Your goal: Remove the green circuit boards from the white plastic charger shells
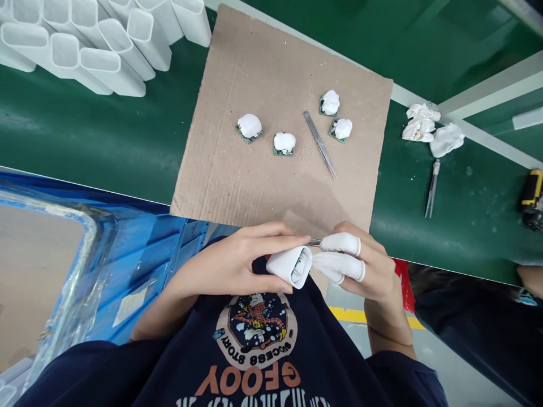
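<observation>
White plastic housing (pixel 285 263) is held low in front of my chest, just off the near edge of the cardboard sheet (pixel 254 186) on the green worktop (pixel 85 130). Its long axis runs left to right and its open mouth points right. My left hand (pixel 237 260) comes in from the left, palm down, its grip clamped on the housing, with fingers over the top and thumb beneath. My right hand (pixel 369 271) meets it from the right, wrist bent, with the white-capped fingertips (pixel 339 244) together at the mouth. I cannot tell whether that grip pinches anything. Tweezers (pixel 320 144) lie farther off on the cardboard.
</observation>
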Available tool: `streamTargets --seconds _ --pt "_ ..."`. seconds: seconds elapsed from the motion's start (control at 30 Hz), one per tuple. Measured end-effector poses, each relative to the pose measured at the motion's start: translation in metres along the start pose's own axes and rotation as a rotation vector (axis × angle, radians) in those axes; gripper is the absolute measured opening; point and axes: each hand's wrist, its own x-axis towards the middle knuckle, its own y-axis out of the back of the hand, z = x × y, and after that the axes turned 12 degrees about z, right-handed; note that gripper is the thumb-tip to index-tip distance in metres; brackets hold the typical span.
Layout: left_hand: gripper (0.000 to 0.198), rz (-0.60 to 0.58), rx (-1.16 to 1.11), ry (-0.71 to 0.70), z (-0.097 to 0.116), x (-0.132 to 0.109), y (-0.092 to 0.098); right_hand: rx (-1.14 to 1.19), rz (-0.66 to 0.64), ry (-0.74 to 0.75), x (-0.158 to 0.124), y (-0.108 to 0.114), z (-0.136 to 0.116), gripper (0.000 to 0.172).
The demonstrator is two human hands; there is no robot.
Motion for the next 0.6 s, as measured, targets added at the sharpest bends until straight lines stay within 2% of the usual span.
streamTargets --seconds 0.1,0.2,0.27,0.33,0.43,0.5,0.6 --pt "0.061 -0.014 -0.009 -0.004 -0.003 0.000 0.001 -0.009 -0.067 0.012 0.003 -0.003 -0.001 0.013" --pt "0.059 -0.024 -0.041 -0.003 -0.008 -0.001 -0.001 0.031 -0.110 -0.003 -0.001 -0.008 -0.002 0.014" --pt "0.061 -0.008 -0.102 -0.010 -0.011 0.001 -0.003 0.075 -0.042 -0.033 -0.006 -0.011 -0.003 0.017" --pt "0.062 0.012 -0.190 -0.038 -0.015 0.004 -0.005 0.112 0.090 -0.066 -0.009 -0.013 -0.006 0.024" --pt "0.062 -0.016 -0.272 -0.105 -0.018 0.010 -0.007 0.176 0.250 -0.097 -0.006 -0.015 -0.014 0.034" --pt "0.059 -0.028 -0.262 -0.142 -0.019 0.012 -0.007 0.202 0.277 -0.107 -0.002 -0.017 -0.020 0.036" --pt "0.052 0.036 -0.196 -0.171 -0.017 0.010 -0.004 0.190 0.291 -0.090 0.000 -0.020 -0.028 0.034"
